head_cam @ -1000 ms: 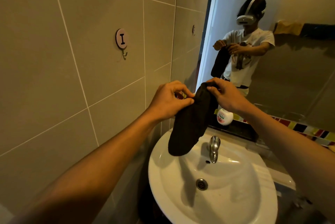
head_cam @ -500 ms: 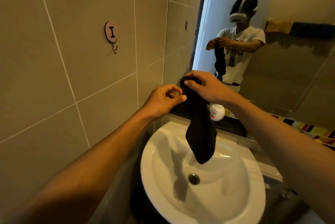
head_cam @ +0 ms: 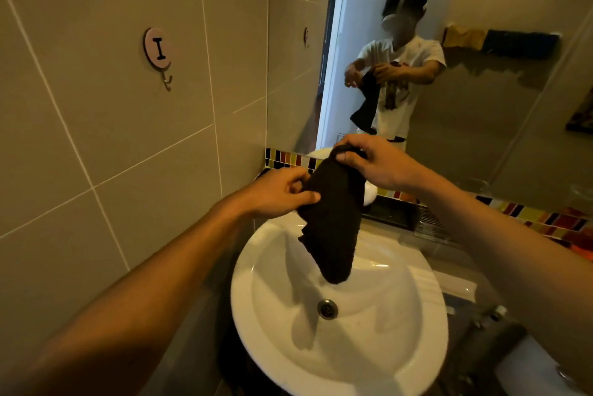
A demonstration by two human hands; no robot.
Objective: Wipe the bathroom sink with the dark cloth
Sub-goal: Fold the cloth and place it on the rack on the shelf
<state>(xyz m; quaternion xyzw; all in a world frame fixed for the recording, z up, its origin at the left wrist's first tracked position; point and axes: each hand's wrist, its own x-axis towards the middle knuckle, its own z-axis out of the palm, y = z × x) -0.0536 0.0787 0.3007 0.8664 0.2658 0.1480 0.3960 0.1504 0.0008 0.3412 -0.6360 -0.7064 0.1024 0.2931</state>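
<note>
White sink (head_cam: 398,373) bare below dark cloth (head_cam: 333,222), pinched by left hand (head_cam: 279,192) and right hand (head_cam: 373,164); tiled wall (head_cam: 96,139).

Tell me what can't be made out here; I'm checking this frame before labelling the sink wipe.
- Faucet: head view, fully hidden behind the hanging dark cloth.
- White bottle label: covered by the cloth and right hand.
- Sink near rim: cut off by the bottom edge.
- Left hand fingertips: tucked against the cloth, grip unclear.
- Items right of the sink: dark and blurred.
</note>
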